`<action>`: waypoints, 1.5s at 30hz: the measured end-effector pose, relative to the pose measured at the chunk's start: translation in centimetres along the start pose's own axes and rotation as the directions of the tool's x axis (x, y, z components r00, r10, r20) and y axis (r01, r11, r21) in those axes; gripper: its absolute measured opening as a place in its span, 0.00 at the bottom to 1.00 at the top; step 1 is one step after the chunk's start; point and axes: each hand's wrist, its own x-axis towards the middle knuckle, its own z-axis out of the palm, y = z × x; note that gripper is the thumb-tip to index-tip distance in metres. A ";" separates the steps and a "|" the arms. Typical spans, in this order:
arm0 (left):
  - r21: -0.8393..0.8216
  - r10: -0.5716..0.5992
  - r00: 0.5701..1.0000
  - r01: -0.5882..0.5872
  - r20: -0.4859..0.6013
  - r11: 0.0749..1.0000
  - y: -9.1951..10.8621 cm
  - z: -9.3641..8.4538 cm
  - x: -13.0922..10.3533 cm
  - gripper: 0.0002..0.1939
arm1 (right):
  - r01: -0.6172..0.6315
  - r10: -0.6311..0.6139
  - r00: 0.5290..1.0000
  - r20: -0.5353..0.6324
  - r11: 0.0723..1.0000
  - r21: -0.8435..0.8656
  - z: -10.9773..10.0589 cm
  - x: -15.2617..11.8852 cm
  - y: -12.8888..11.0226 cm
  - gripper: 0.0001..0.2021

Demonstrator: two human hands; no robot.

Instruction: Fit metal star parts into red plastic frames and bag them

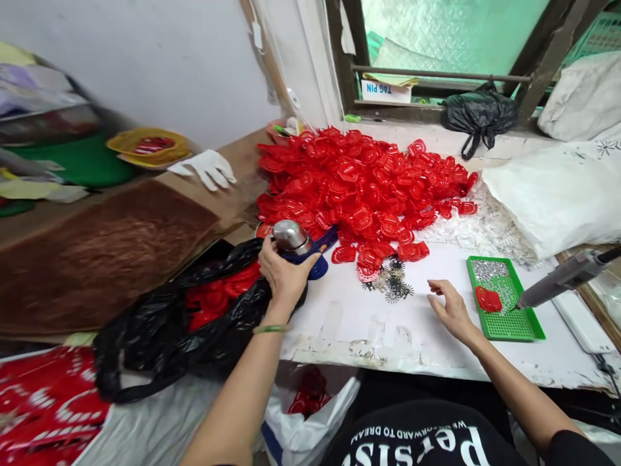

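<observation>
My left hand is closed around a vacuum flask with a rounded steel cap and a dark blue cover, beside an open black plastic bag of red plastic parts. My right hand hovers over the white tabletop, thumb and fingers apart, holding nothing. It is nearest to a green tray with small silver pieces and one red plastic part. Between the hands lie several black and clear star-shaped pieces.
A large heap of red plastic parts covers the back of the table, with clear pieces and a white sack to its right. A grey electric screwdriver hangs over the tray. A white glove lies back left.
</observation>
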 end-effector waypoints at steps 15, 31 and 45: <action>-0.072 0.135 0.845 -0.115 0.518 0.991 8.6 9.7 -11.2 0.26 | 0.176 -0.018 0.920 0.391 0.912 -0.370 7.4 6.1 0.6 0.25; -0.247 -0.230 0.879 0.353 0.417 0.902 9.6 12.4 -10.3 0.20 | -0.083 0.093 0.996 0.002 0.903 -0.422 -3.7 -3.7 2.6 0.23; -0.598 0.237 0.746 0.257 0.622 0.759 18.9 6.6 -15.8 0.26 | -0.137 0.080 0.908 -0.411 0.985 -0.109 -5.6 -1.5 0.3 0.12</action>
